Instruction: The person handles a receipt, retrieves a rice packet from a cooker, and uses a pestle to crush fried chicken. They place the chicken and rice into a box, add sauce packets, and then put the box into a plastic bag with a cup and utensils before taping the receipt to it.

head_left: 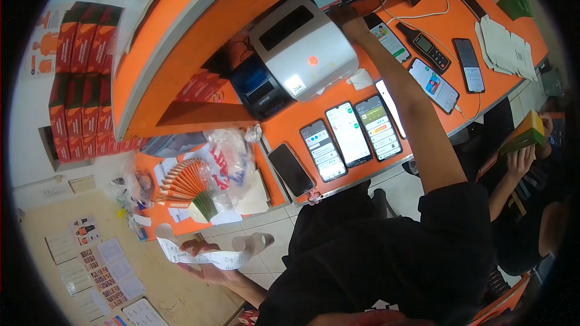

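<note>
A long curling strip of printed receipt paper point(226, 258) is in my left hand point(205, 265), closed on its middle; both ends hang loose. My right arm reaches across the counter, and my right hand point(350, 22) is beside the far end of the white label printer point(302, 42); its fingers are dim and hard to make out. Against that printer stands a small black receipt printer point(260, 90). Below my right forearm lie several lit phones, among them a white-screened phone point(348, 134). A dark-screened phone point(291, 169) rests at the counter's edge.
A black handheld device point(426, 47), cables and a pale paper stack point(506, 48) lie on the orange counter. Red boxes point(81, 96) are stacked at left, near fanned orange packets point(187, 184) and a plastic bag point(228, 157). At right, another person holds a yellow-green box point(524, 133).
</note>
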Demonstrator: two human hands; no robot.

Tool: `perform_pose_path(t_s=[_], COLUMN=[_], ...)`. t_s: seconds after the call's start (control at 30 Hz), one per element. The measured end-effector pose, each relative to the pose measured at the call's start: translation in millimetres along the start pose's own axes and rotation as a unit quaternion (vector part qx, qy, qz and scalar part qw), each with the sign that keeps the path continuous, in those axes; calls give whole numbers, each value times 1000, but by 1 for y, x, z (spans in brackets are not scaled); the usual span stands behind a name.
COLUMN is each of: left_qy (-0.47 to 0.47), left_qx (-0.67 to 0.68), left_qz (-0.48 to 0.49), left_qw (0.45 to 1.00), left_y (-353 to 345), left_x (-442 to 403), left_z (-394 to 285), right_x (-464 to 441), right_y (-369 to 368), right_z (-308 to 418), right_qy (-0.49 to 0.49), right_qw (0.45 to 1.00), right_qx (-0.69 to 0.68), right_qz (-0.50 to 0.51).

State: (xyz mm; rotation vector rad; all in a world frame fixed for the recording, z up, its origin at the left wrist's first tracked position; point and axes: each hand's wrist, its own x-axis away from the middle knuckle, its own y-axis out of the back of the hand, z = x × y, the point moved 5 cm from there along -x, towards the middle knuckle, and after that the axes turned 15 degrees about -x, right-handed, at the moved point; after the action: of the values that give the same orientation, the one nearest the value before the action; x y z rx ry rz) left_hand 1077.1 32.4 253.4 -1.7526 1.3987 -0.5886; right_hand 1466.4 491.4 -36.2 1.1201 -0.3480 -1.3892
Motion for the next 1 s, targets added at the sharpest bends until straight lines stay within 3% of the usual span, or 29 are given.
perform_pose_path(t_s=[0.1,0.17,0.47,0.8,0.87,0.9,0.97,1.0], left_qy=[3,2,7,9,10,7,27,45], left_qx=[-1,-3,-13,-41,-29,-17,-24,-35], left_qz=[-1,-4,-22,-21,-18,-16,-5,7], left_qw=[1000,1000,1000,999,999,1000,999,998], left_y=[0,0,3,5,7,10,19,22], left_x=[0,0,1,3,3,3,3,4], left_z=[1,1,1,-3,-4,-4,-6,-6], right_x=[6,12,7,9,22,29,59,79], right_y=[13,8,11,30,52,62,107,129], right_z=[14,17,15,34,42,53,80,102], right_qy=[-33,78,2,-10,-96,-97,-113,-95], right_qw=[999,987,998,999,980,981,933,895], right_qx=[-25,75,-12,14,-127,-125,-143,-216], right_qz=[15,-115,-69,-44,-115,-114,-310,-378])
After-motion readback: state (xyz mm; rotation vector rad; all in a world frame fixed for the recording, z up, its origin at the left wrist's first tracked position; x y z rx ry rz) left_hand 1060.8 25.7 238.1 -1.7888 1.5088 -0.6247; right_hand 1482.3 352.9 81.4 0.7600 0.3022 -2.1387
